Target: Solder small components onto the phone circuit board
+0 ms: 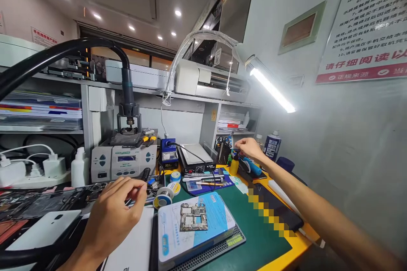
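Observation:
My left hand (116,209) hovers left of the circuit board, fingers curled and thumb close to the index tip; whatever may sit in that pinch cannot be made out. A bare phone circuit board (193,217) lies on a blue and white box (170,230). My right hand (249,148) reaches to the back right with its fingers pinched, above a yellow bottle (234,166) and beside a dark tool holder (223,150). What these fingers grip is too small to tell. Near the left hand stand solder spools (163,198).
Behind are a grey soldering station (124,163), a blue digital unit (168,152) and a heating plate (197,156). Tools lie on a blue pad (206,182). A dark phone (276,207) rests right of the green mat (254,237). A lit lamp (271,89) hangs above.

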The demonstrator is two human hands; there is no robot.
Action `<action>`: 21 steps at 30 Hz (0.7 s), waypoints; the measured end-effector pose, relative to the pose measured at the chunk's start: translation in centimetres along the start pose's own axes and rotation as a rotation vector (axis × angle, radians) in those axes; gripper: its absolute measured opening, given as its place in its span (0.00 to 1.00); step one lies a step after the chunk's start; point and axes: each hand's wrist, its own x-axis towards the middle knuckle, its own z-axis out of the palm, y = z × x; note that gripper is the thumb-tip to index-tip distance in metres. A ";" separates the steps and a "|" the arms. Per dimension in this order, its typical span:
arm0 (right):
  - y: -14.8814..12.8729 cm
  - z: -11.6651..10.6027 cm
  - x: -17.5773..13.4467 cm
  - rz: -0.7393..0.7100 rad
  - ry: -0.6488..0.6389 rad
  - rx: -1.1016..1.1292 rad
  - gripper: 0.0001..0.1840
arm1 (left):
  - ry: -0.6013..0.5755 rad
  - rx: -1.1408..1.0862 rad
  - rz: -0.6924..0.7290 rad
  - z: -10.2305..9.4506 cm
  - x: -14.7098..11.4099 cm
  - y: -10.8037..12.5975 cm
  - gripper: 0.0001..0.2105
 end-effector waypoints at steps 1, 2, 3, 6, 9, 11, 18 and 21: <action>-0.9 0.1 0.9 -0.012 0.017 -0.032 0.18 | 0.001 0.001 0.001 0.0 0.0 0.0 0.07; -1.9 0.2 1.7 -0.024 0.035 -0.063 0.17 | 0.003 0.002 0.001 0.0 0.1 0.0 0.06; -2.9 0.4 2.5 -0.032 0.047 -0.093 0.17 | 0.003 0.003 -0.001 0.0 0.1 0.0 0.06; -5.5 1.4 4.3 -0.040 0.064 -0.165 0.18 | -0.009 0.011 -0.012 -0.1 0.2 -0.1 0.06; -7.1 2.4 5.0 -0.021 0.060 -0.202 0.19 | -0.042 0.010 -0.036 -0.3 0.2 0.0 0.07; -7.9 2.6 5.0 -0.012 0.059 -0.208 0.19 | -0.063 -0.003 -0.060 -0.5 0.2 0.2 0.08; -9.3 -1.4 2.1 -0.091 0.114 -0.090 0.18 | -0.254 -0.135 -0.117 -1.4 0.5 2.1 0.09; -8.1 -3.9 -2.5 -0.153 0.143 0.034 0.16 | -0.411 -0.208 -0.064 -1.5 0.3 3.3 0.10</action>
